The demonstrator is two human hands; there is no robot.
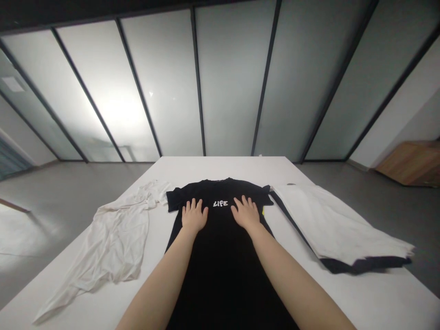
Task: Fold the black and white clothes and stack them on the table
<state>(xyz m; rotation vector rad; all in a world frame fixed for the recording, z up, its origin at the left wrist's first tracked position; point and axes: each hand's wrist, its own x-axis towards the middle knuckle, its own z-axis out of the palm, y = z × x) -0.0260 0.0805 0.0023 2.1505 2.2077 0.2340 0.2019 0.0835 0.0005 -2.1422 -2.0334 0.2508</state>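
A black T-shirt [220,238] with small white lettering on it lies spread on the white table, its neck toward the far end and its short sleeves out to both sides. Flat on its left part rests my left hand [194,215], fingers spread, to the left of the lettering. My right hand [246,212] lies likewise on the right part, fingers apart, near the lettering's right end. A bit of yellow shows at the shirt's right edge, beside my right wrist. Neither hand grips anything. The near end of the shirt runs out of view between my forearms.
On the left of the white table [223,166] lies a crumpled white long-sleeved garment [120,233]. A stack of folded white and dark clothes [330,220] lies on the right, reaching the edge. Frosted glass panels [233,82] stand behind; a wooden piece [409,162] is at far right.
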